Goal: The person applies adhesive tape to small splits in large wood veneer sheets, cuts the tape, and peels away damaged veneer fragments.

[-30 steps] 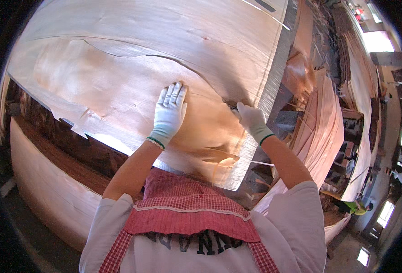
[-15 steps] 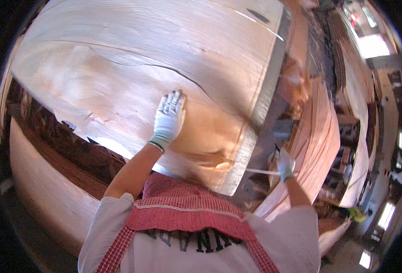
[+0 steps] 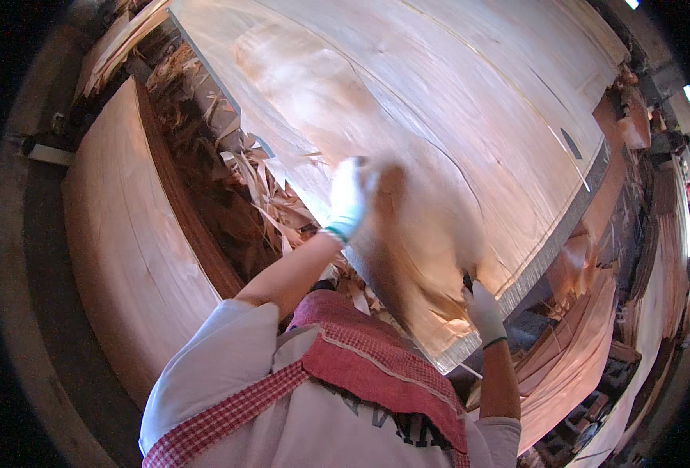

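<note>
A large pale wood veneer sheet [image 3: 454,117] lies across a stack top in front of me, with a long dark split running along it. My left hand [image 3: 348,199], in a white glove with a green cuff, is at the sheet's near left edge; motion smears its fingers. At the near right corner, my right hand [image 3: 484,312], also gloved, is closed round a slim dark-tipped tool, mostly hidden in the fist. Between the hands, a tan piece of veneer [image 3: 407,242] looks blurred and rumpled.
To the left stands another veneer stack [image 3: 138,234]. Torn veneer scraps [image 3: 271,195] fill the gap beside it. A grey metal edge [image 3: 551,234] borders the sheet on the right. Beyond it hang curved pinkish veneer sheets [image 3: 571,351].
The view has swung, bringing more of the left stack in. My right hand has moved from beyond the right border to the sheet's near corner. My left hand is now at the sheet's left edge.
</note>
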Demonstrator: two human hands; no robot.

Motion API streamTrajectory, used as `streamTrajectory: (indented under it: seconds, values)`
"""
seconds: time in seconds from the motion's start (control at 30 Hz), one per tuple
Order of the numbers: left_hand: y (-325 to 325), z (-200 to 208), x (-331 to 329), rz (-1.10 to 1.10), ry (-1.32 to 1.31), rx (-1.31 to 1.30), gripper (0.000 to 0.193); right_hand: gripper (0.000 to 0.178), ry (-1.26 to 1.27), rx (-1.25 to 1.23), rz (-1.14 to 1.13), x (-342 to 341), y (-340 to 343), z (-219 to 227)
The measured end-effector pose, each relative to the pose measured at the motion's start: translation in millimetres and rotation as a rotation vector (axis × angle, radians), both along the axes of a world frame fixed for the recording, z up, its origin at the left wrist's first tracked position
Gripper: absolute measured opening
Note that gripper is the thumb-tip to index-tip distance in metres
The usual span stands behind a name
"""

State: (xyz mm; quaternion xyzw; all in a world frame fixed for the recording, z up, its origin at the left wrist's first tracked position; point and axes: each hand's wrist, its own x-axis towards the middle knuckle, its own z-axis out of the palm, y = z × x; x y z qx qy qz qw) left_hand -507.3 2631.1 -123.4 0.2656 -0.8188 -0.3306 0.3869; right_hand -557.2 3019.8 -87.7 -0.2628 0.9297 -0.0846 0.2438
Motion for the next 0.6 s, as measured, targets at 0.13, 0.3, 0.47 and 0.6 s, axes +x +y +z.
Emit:
streamTrajectory:
  seconds: [0.13,0.3,0.47,0.6]
  values:
    - [-59,-21,35,0.145,-0.089,0.590,0.037,0.035,-0.022,-0.054,-0.034,0,2,-14]
    - [-75,13,4,-0.203,-0.109,1.301,0.017,0.036,-0.054,-0.118,-0.077,3,3,-10]
    - [-114,83,-73,-0.536,-0.183,-0.306,0.005,0.034,-0.109,-0.102,-0.141,-1,-1,-3]
    - [-148,121,-189,-0.498,-0.037,-0.505,0.030,0.040,-0.241,0.055,-0.213,-1,-8,3]
